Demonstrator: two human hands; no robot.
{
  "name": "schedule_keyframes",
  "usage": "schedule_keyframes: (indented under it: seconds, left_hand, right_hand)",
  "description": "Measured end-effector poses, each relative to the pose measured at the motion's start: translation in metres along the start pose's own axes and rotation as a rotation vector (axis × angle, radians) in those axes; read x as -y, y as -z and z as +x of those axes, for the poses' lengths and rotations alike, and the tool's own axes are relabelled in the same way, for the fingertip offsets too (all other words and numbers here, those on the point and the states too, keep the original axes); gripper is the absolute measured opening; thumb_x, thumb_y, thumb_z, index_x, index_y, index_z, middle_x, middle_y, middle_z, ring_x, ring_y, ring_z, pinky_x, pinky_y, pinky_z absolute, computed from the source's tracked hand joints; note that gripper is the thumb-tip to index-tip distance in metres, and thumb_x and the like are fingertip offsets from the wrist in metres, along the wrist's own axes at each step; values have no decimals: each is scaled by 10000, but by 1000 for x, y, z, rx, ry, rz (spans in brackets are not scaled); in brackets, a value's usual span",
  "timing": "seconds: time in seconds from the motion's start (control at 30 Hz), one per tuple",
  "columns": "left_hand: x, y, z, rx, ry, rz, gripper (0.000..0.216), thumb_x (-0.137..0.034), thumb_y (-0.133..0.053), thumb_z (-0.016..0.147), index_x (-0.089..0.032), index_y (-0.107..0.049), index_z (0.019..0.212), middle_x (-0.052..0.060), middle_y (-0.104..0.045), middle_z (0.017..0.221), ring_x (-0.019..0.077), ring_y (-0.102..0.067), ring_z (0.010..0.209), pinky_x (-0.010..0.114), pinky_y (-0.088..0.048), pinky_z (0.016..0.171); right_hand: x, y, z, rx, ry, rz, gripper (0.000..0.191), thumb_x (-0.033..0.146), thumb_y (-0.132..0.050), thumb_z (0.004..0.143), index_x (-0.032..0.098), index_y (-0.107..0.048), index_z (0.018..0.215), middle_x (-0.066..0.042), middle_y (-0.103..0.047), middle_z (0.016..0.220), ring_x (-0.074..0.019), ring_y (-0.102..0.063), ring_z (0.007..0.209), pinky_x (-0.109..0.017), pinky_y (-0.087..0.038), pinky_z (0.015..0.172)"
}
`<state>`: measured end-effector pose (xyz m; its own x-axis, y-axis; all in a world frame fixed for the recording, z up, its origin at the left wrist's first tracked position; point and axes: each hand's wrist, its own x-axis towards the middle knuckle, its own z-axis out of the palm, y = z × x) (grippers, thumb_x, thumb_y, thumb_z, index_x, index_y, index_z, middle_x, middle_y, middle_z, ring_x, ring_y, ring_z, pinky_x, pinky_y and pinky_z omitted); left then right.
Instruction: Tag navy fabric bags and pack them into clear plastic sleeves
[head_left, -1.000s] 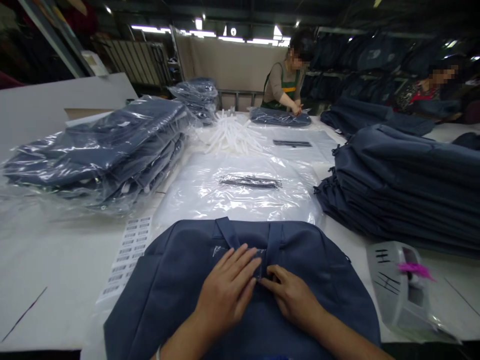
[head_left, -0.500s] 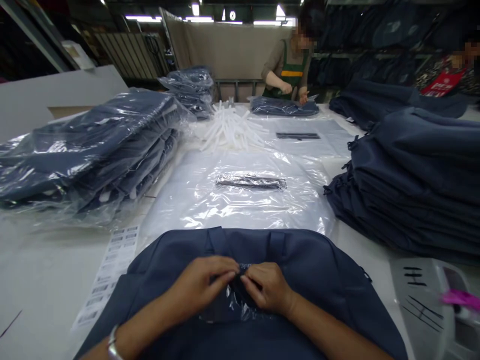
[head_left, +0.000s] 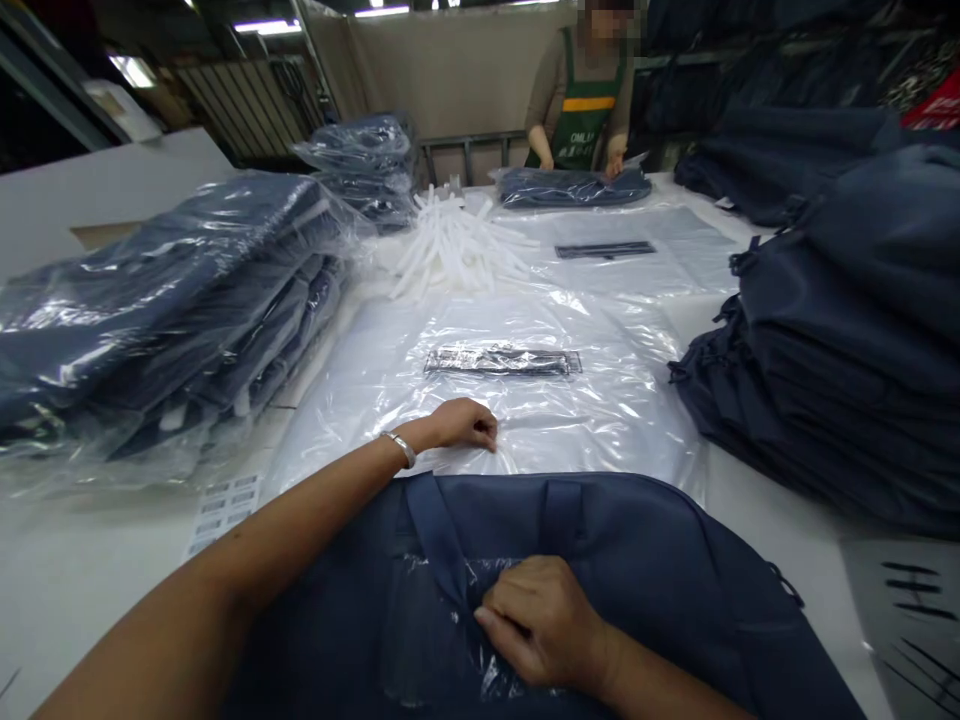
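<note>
A flat navy blue bag [head_left: 660, 580] lies on the white table right in front of me. My right hand [head_left: 536, 620] rests on its middle, fingers closed on a small clear plastic packet [head_left: 450, 600] against the bag's strap. My left hand [head_left: 461, 425] reaches forward past the bag's top edge and pinches the near edge of a stack of clear plastic bags [head_left: 487, 400]. A narrow dark packet [head_left: 502, 360] lies on top of that stack.
Wrapped navy bags [head_left: 172, 300] are piled at left, unwrapped ones [head_left: 847, 330] stacked at right. A sheet of barcode labels [head_left: 221, 505] lies near left. White plastic sticks [head_left: 457, 245] lie further back. A person in a green apron [head_left: 581, 95] handles another bag [head_left: 574, 187] at the far end.
My left hand left the packet on the bag and reached forward to the edge of the clear plastic bags. My right hand stayed on the packet. The view tilted downward.
</note>
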<state>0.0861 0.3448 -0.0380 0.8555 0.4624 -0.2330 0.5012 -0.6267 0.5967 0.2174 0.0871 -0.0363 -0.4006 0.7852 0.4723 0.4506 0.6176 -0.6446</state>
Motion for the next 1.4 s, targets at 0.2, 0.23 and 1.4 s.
schedule_keyframes:
  seconds: [0.2, 0.23, 1.4]
  left_hand:
    - [2, 14, -2, -102, -7, -81, 389, -464, -463, 933, -170, -651, 763, -17, -600, 666, 120, -497, 627, 228, -340, 608]
    - [1, 14, -3, -148, 0, -87, 402, -462, -429, 946, -168, -630, 760, -17, -578, 666, 122, -483, 632, 233, -338, 611]
    - [-27, 28, -25, -376, -63, -120, 346, -390, -469, 972, -176, -720, 867, 23, -757, 807, 135, -682, 739, 206, -459, 696]
  right_hand:
    - [3, 34, 15, -13, -89, 139, 217, 248, -494, 976, 195, -624, 810, 9, -649, 660, -110, -593, 571, -241, -409, 573]
    - [-1, 45, 22, -63, -123, 116, 202, 242, -493, 983, 200, -632, 844, 5, -665, 695, -114, -615, 611, -232, -434, 602]
    - [-117, 108, 111, 122, -394, -253, 287, 434, -486, 972, 244, -690, 1041, -23, -748, 955, -194, -681, 885, -298, -476, 806]
